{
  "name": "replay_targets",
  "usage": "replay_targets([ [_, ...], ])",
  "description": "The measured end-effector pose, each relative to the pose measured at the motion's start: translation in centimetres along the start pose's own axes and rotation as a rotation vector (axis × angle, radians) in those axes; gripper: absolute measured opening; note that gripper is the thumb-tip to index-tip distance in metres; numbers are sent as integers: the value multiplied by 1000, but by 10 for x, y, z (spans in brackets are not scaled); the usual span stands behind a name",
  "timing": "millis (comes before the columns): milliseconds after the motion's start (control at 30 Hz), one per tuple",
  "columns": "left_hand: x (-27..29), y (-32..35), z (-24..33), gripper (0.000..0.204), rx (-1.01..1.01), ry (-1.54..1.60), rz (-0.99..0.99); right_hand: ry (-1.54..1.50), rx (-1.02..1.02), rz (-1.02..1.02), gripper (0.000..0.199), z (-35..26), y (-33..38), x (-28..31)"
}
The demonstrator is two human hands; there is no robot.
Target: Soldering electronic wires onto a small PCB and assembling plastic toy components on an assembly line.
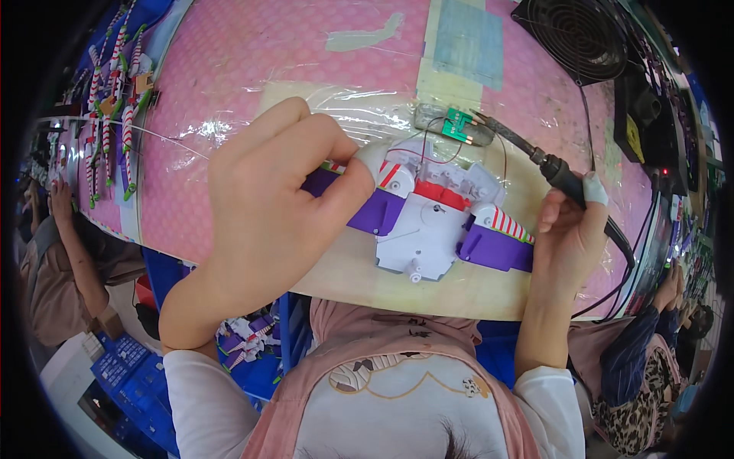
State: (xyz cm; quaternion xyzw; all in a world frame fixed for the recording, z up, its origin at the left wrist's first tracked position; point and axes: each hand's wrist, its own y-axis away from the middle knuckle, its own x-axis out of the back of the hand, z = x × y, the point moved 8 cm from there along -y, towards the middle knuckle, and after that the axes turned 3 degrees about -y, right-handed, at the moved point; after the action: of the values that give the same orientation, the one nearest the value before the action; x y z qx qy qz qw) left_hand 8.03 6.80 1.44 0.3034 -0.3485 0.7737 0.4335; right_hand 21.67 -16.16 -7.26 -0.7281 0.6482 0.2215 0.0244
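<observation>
Head view, one workbench, contents as follows.

Left hand (267,199): thumb and forefinger drawn together in a pinch over the toy's left wing, other fingers curled; white cover (372,159) at the pinch. Cannot tell what, if anything, sits between the fingertips.

Right hand (569,233): closed around the handle of a soldering iron (564,177), pen fashion; white cover on the thumb. Iron slants up and left, its tip at the right end of the board; contact cannot be told.

Board (456,124): small, green, lying on a grey block (480,136) just beyond the toy. Thin dark wires (451,159) loop between it and the toy.

Toy (417,233): white body with red band, lying on the bench between the two hands, near its front edge. Two purple wings (495,246), one per side, each with a red-and-white striped edge.

Bench (229,76): pink top, clear sheet over it, pale panel under the toy.

Far right: black fan (577,34); iron's cord (623,243) trailing below the right hand.

Far left: striped parts (115,99), red, white and green, in a cluster; below them, a co-worker's arm (82,264).

Below the bench: more parts (248,336) beside a blue bin (294,325).

Wearer: pink apron (283,405), white sleeves.
</observation>
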Motion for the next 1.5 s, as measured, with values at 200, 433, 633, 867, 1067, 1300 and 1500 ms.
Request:
replay_targets([
  [200,1,3,-2,10,37,49,-19,60,-8,-37,22,2,-1,-7],
  [433,-2,2,-2,11,23,24,-42,108,-4,-57,22,3,-2,-7],
  [633,0,4,-2,11,40,40,-33,49,-23,-15,24,4,-2,-1],
  [867,2,3,6,10,-13,-27,-63,81,-31,-46,23,4,0,-6],
  [1067,-2,5,2,11,-16,-26,-60,99,-40,-56,21,5,2,-6],
  [1300,0,10,1,13,-62,3,12,95,-45,-55,20,7,-3,4],
  [1500,9,7,0,13,-63,23,66,-103,-62,-24,22,7,-15,6],
])
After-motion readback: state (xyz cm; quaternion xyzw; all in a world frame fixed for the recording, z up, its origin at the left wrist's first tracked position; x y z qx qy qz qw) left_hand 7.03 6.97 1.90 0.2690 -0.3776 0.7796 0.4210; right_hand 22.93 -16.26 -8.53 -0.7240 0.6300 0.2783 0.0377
